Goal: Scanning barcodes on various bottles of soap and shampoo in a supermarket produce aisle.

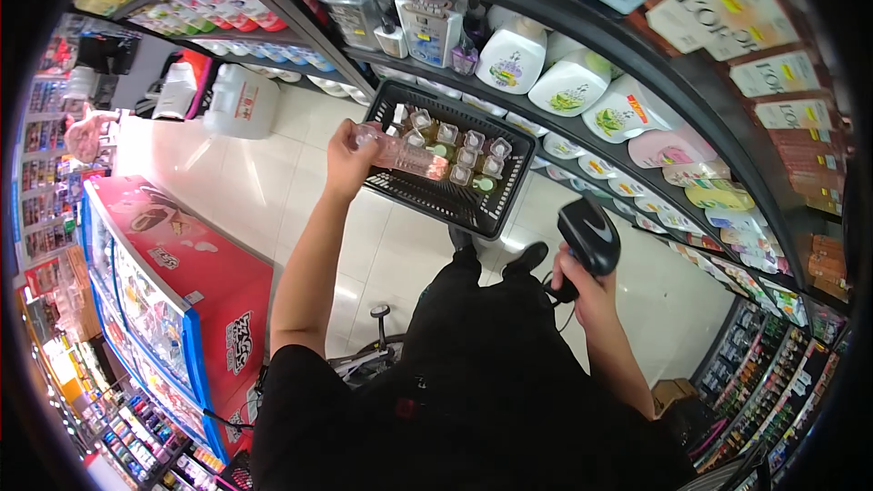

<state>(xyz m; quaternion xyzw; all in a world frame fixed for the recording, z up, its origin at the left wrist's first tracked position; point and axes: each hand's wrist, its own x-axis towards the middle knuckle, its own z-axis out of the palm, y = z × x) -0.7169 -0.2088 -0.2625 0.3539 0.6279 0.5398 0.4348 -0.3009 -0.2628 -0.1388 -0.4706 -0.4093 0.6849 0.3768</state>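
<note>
My left hand [354,153] is closed around the capped end of a clear pinkish bottle [412,155], which lies tilted above a black plastic basket [470,221]. Several small bottles with clear, squarish caps [470,141] stand grouped in the basket, two of them showing pale green tops. In my right hand [588,290] is a black handheld barcode scanner [590,235], held upright to the right of the basket, with a cable hanging below. The scanner's head hides part of my fingers.
Shelves with white pump bottles [511,58] run along the far side and right. A red and blue freezer cabinet [198,273] stands at left. A white plastic jug [242,102] is on the tiled floor. A cardboard box [672,392] sits at lower right.
</note>
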